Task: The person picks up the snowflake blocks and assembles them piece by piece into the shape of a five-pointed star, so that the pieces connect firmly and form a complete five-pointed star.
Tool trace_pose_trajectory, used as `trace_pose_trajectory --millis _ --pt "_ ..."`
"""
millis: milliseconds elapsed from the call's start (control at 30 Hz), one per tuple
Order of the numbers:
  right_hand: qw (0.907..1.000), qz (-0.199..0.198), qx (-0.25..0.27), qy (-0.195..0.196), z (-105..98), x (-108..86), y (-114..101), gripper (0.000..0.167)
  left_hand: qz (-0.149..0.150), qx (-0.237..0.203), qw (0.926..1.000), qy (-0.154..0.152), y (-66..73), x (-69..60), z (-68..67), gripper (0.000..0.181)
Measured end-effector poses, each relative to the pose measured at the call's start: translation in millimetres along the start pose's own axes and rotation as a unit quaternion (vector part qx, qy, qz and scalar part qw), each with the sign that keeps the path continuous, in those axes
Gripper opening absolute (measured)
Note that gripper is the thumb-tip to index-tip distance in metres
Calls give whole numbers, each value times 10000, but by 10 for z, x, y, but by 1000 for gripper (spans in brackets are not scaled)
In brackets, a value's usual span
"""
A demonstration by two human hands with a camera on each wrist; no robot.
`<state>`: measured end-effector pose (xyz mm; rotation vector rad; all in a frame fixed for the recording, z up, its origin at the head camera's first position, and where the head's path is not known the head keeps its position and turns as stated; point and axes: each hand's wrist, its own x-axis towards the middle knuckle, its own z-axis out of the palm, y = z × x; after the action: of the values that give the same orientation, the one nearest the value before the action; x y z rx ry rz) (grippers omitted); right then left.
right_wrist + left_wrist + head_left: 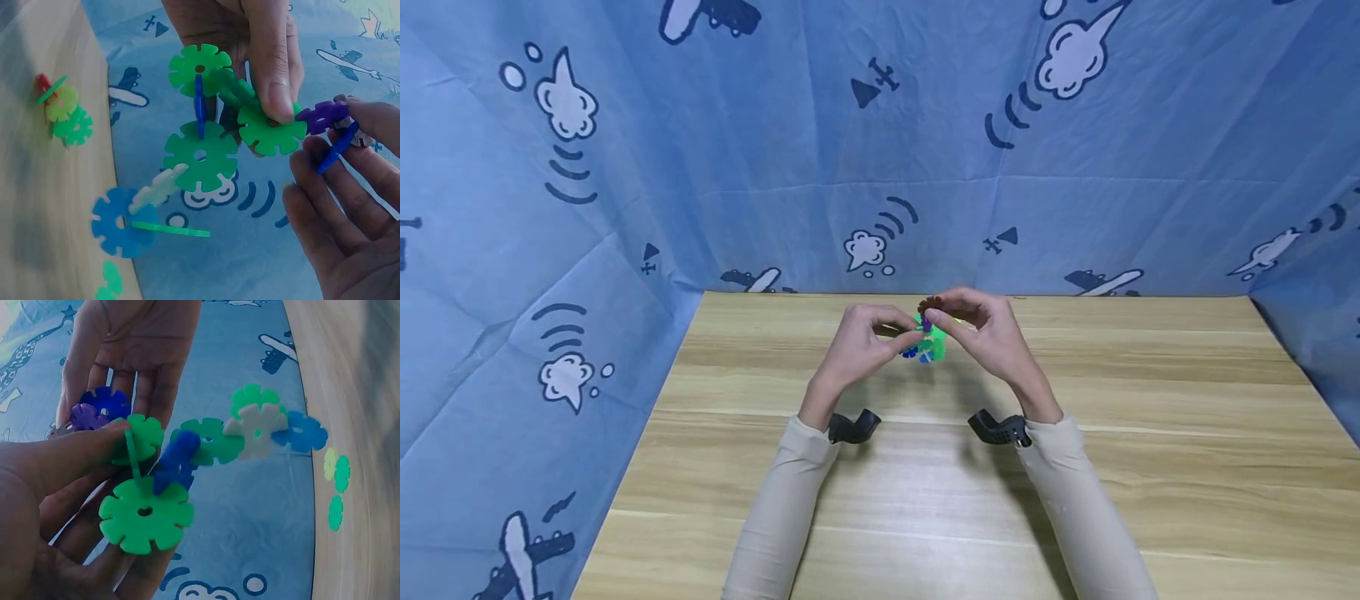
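Observation:
Over the table, my left hand (868,343) pinches a bright green notched disc (272,130) between thumb and fingers. From it extends a linked chain of plastic interlocking discs, including a large green disc (145,515), a white disc (256,428) and a light blue disc (301,431). Facing it, my right hand (992,337) pinches a brown disc (930,303) joined near a purple disc (325,117). A dark blue disc (338,149) stands beside the right fingertips. The purple disc meets the green one's edge; whether they interlock I cannot tell.
Loose green discs (342,474) and a pale yellow disc (330,464) lie on the wooden table (925,517). A red piece (44,87) lies there too. A blue patterned cloth (760,125) hangs behind the table and along its sides.

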<state>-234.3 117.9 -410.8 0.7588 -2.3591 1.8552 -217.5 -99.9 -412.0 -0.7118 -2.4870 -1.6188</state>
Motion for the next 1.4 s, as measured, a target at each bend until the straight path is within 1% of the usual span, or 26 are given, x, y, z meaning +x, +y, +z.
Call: trace_pose_trajectory --millis 133,300,400,500,633,800,933,1067,1167,1267,1400 --pt "9999 -7 15 -118 18 -11 -11 22 -20 145 9999 -39 1 -8 -24 9" --pt "9996 -29 129 -239 42 -7 -13 21 180 370 9991 -72 -7 -1 -28 10" --pt "9997 7 143 -212 57 0 -6 20 299 513 9982 -23 -4 0 -20 10" --pt "9999 -12 139 -88 65 6 -4 19 375 686 9968 158 -1 0 -9 13" --pt "9997 -100 210 98 79 13 -14 18 502 834 9937 552 0 2 9 14" --pt "9986 -192 427 254 104 15 -3 17 667 703 9906 968 1 2 57 12" --pt "9964 -278 661 459 140 17 8 18 716 570 9877 1270 5 2 104 14" --pt "9921 -369 994 674 182 21 2 18 724 479 9835 1589 9 9 141 14" --pt "9891 -378 1204 762 206 20 -5 18 673 349 9823 1715 12 13 157 13" --pt "9870 -369 1343 803 218 20 -6 18 604 210 9824 1757 12 13 171 12" --pt "9850 -330 1451 878 227 26 -1 19 597 104 9811 1836 6 21 190 12"
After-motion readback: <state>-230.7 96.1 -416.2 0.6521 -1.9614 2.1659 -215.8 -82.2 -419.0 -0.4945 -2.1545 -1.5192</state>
